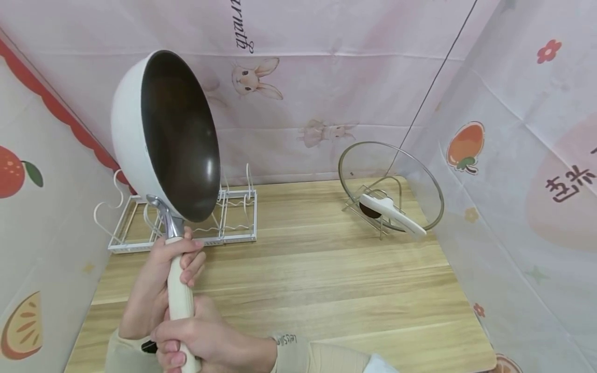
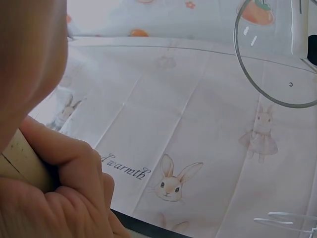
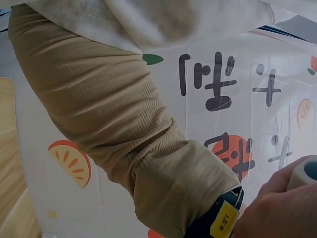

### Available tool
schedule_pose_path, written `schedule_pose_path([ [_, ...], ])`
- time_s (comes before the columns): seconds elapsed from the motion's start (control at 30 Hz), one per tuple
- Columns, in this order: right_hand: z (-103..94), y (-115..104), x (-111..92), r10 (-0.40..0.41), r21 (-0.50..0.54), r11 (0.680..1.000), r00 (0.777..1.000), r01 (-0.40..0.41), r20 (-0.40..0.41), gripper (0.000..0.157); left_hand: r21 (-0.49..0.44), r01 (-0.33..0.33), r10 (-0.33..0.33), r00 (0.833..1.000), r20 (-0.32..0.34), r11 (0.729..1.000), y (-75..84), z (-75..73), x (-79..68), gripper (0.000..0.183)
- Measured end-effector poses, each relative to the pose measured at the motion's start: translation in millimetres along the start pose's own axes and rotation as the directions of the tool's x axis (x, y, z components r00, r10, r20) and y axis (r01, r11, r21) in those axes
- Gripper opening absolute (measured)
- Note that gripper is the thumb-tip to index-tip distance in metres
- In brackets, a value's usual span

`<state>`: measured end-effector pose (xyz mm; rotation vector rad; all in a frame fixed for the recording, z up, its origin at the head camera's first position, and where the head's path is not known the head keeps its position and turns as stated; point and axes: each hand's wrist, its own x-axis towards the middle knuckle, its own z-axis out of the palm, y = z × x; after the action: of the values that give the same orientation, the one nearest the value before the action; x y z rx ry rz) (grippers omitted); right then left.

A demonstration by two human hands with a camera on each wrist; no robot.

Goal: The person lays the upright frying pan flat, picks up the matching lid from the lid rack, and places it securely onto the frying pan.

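A deep white frying pan [image 1: 128,119] with a dark brown inside [image 1: 179,134] is held up at the left in the head view, its bowl tipped on its side and facing right. Its cream handle [image 1: 179,290] runs down from a metal collar. Close below that collar, my left hand [image 1: 156,274] grips the handle, fingers curled round it. Lower down, near the handle's end, my right hand [image 1: 210,334] grips it too. The left wrist view has curled fingers [image 2: 69,168] close round the handle [image 2: 22,158]. In the right wrist view, the handle's end [image 3: 307,171] pokes out of a fist.
Behind the pan, a white wire rack [image 1: 240,238] stands on the wooden table [image 1: 317,290]. At the back right, a glass lid [image 1: 420,176] with a white handle [image 1: 392,211] leans in a small wire stand [image 1: 381,228]. Printed sheets [image 1: 298,98] hang round the table.
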<state>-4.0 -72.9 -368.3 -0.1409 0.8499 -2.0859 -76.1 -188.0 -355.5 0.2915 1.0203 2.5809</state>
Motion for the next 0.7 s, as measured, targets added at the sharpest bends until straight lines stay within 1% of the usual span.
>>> schedule_pose_path([
  [0.07, 0.3, -0.6, -0.7, -0.012, -0.005, 1.000, 1.000, 0.012, -0.003, 0.029, -0.037, 0.007, -0.007, 1.000, 0.003, 0.999, -0.1, 0.9, 0.3, 0.034],
  [0.2, 0.3, -0.6, -1.9, -0.037, -0.013, 0.999, 0.999, 0.037, -0.005, 0.030, -0.080, 0.015, -0.015, 1.000, 0.009, 0.997, -0.9, 3.0, 1.4, 0.034],
  [0.33, 0.2, -0.1, -2.4, -0.067, -0.012, 0.998, 0.998, 0.067, -0.006, 0.029, -0.109, 0.022, -0.019, 0.999, 0.028, 0.994, -1.9, 4.4, 2.8, 0.034],
  [0.47, -0.2, 0.3, -2.8, -0.092, -0.015, 0.996, 0.996, 0.092, -0.004, 0.028, -0.132, 0.036, -0.032, 0.999, 0.031, 0.991, -2.1, 5.2, 3.2, 0.034],
  [0.53, -0.2, 0.2, -3.1, -0.099, -0.021, 0.995, 0.995, 0.099, -0.005, 0.027, -0.136, 0.045, -0.042, 0.999, 0.023, 0.990, -1.8, 5.4, 3.2, 0.034],
  [0.7, -0.7, -0.9, -3.5, -0.106, -0.032, 0.994, 0.994, 0.105, -0.009, 0.026, -0.181, 0.059, -0.051, 0.997, 0.051, 0.982, -1.8, 4.8, 4.2, 0.034],
])
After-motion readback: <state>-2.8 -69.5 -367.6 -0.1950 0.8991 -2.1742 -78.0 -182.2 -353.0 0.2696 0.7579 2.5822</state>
